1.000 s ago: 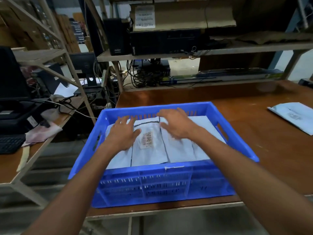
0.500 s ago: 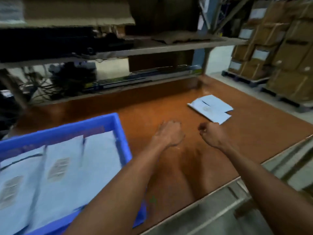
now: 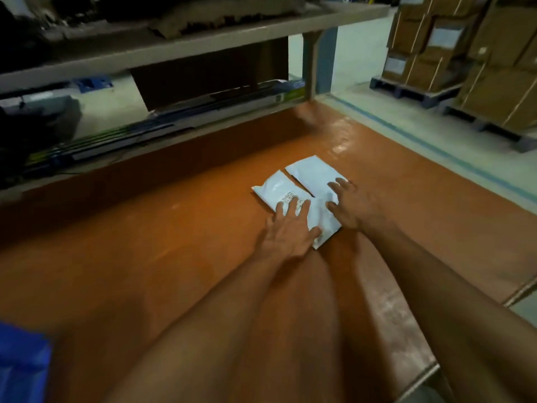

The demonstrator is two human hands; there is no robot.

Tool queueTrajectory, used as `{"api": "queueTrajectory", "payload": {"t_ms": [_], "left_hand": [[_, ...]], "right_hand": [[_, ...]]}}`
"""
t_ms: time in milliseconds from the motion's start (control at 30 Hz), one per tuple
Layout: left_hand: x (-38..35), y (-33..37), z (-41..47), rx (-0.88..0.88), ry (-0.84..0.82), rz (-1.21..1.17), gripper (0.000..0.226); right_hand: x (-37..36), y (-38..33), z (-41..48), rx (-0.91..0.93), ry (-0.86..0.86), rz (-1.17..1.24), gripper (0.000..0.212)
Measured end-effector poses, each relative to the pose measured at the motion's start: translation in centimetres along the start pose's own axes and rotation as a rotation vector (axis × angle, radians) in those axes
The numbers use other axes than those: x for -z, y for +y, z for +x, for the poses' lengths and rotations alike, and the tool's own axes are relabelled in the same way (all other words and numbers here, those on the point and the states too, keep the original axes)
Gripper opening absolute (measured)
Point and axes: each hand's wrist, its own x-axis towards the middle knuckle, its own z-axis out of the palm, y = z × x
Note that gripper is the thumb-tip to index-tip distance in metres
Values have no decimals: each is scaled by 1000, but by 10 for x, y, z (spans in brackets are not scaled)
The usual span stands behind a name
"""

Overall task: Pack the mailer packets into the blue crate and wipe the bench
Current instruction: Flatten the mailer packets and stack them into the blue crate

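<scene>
Writing: a printed label (image 3: pixel 291 197) sits on the nearer white plastic mailer packet (image 3: pixel 279 190), too blurred to read; pale labels on the stacked brown cardboard boxes (image 3: pixel 476 48) in the upper right of the frame cannot be read either
Packets: two flat white mailer packets lie side by side, right of centre in the frame, on the orange-brown wooden tabletop (image 3: pixel 145 257); the second white plastic mailer packet (image 3: pixel 312 173) is just beyond and right of the first, edges touching or nearly so
Left hand (image 3: pixel 286 231): palm down, fingers spread, its grip apart; fingertips rest on the near end of the labelled packet, just below the label, thumb at the packet's near corner
Right hand (image 3: pixel 348 206): palm down, fingers spread, grip apart and not clamped on anything; it lies on the right edge of the packets, fingertips on the farther packet
Crate: a corner of the blue plastic crate (image 3: pixel 23 365) shows at the lower left of the frame, well apart from the packets and both hands
Background: a grey metal shelf (image 3: pixel 203 36) runs across the top of the frame above the tabletop; the boxes stand on dark pallets (image 3: pixel 418 91) on the pale floor at the right
</scene>
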Motion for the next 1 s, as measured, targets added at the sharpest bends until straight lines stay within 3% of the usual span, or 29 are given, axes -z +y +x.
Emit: {"api": "queueTrajectory", "payload": {"t_ms": [133,367,600,700,767,867,1000], "left_hand": [[-25,-8,35,-32,-37,34,70],[-44,-50,24,-81,25,-17,53],[-21,-87,-62,-95,-15,-65,49],[-22,-107,-114,-116,44,-90,38],[-27,-111,-137,-84,161,-113,43],[-31,-107,-135,121,250,-114,56],[-44,-90,-111,272,52,-99,82]], "right_hand": [[-29,18,27,1,-126,-53,58],[-35,-6,3,-44,-56,24,66],[-29,-50,-81,-38,-77,-29,79],[-29,-74,-135,-44,-57,-111,73],[-33,-86,-160,-24,-29,-124,63],[-27,-94,-148,-13,43,-71,59],[-45,-93,-116,-33,-60,7,71]]}}
